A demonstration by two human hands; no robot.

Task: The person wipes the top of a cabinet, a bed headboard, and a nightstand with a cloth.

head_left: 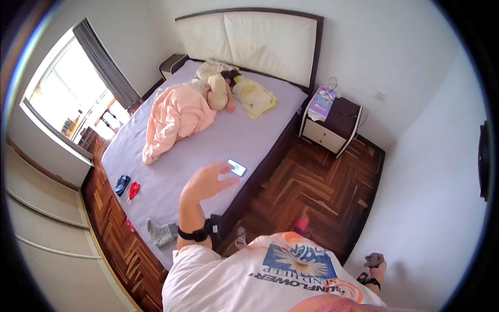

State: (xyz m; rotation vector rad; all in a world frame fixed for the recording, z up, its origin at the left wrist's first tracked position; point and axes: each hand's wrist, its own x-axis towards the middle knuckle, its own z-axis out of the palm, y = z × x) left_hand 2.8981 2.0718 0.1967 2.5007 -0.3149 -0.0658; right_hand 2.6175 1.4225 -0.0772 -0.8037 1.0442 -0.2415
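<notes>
My left hand [209, 183] reaches over the near right part of the bed, its fingers stretched out and apart. A phone with a lit screen [237, 167] is right at its fingertips; whether they touch it I cannot tell. Low at the right, beside the wall, my right hand [380, 269] is closed on a dark grey bundle of cloth [373, 259]. Grey socks [162, 232] lie at the foot of the bed, left of my left forearm. Small dark blue cloth [122, 184] and red cloth [134, 190] lie at the bed's left edge.
A person [218, 91] lies on the bed [260, 140], partly under a pink quilt [179, 117], beside a yellow-edged pillow [254, 98]. At the right stands a nightstand [325, 136] with a purple box [321, 104] and cables. Wardrobe doors [52, 249] line the left.
</notes>
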